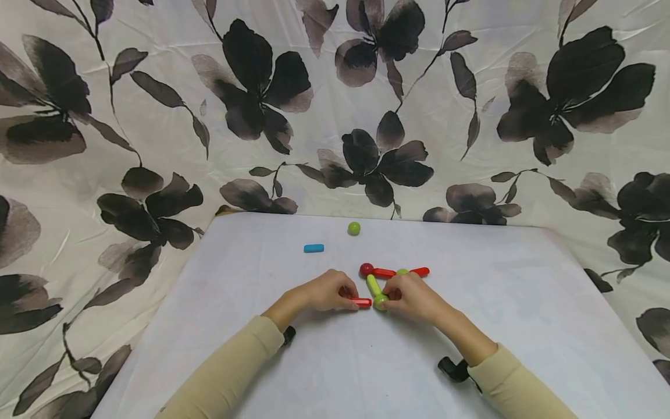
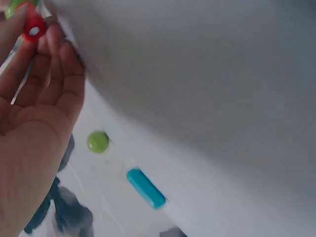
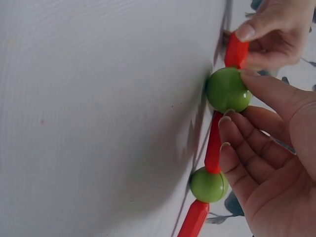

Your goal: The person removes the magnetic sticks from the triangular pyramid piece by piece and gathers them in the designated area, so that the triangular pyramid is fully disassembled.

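Head cam gets us the left hand (image 1: 331, 290) pinching a red stick (image 1: 362, 302) over the tabletop (image 1: 340, 372), right hand (image 1: 413, 295) pinching a green ball (image 1: 380, 301) just beside it, lime stick (image 1: 373, 284) touching that ball. Only left wrist shows us the whitish spot (image 2: 34, 31) on the red one's end.

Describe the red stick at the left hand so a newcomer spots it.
On the white table, find the person's left hand, nearer the camera than the short blue stick. The red faceted stick pokes from it toward the round green ball in the right hand. Unlike the two red sticks lying farther back, it alone is in the left hand.
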A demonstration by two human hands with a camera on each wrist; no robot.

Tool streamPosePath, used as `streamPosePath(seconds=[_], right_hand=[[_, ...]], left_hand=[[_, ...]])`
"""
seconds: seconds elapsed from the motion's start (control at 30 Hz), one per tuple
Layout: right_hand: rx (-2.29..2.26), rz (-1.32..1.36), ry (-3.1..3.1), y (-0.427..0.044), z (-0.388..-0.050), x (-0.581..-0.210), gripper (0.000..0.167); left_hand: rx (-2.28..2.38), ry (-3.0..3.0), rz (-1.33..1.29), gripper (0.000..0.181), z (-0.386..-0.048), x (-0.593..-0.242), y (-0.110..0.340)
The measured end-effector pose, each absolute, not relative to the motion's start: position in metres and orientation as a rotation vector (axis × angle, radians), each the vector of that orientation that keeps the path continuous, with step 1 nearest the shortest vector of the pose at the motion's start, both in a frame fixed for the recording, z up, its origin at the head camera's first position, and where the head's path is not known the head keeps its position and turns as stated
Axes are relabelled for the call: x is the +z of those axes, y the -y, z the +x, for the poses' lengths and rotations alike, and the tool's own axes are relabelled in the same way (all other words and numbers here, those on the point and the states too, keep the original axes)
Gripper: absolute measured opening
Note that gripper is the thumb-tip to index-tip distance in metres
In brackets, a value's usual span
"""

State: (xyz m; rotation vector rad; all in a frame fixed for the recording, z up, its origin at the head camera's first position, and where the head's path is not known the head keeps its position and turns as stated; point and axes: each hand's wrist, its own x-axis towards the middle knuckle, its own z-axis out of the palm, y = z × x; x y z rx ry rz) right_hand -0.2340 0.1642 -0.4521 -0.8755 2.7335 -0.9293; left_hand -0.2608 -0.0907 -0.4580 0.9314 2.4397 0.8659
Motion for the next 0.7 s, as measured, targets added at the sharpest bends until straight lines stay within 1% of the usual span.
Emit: streamPosePath(seconds=[0.2, 0.4, 0.7], right_hand=[[-0.940, -0.795, -2.726, -0.163, -0.233, -0.453, 0.020], [-0.946, -0.790, -2.723, -0.163, -0.234, -0.451, 0.020], [-0.940, -0.781, -2.715, -0.164, -0.234, -0.452, 0.019]], left_hand=[[0.887, -2.506, 0.816, 0.009, -0.263, -0.454, 0.123], [0.914, -2.605, 0.704, 0.012, -0.276, -0.449, 0.157], [0.878, -2.747, 0.543, 0.020, -0.300, -0.445, 0.178]])
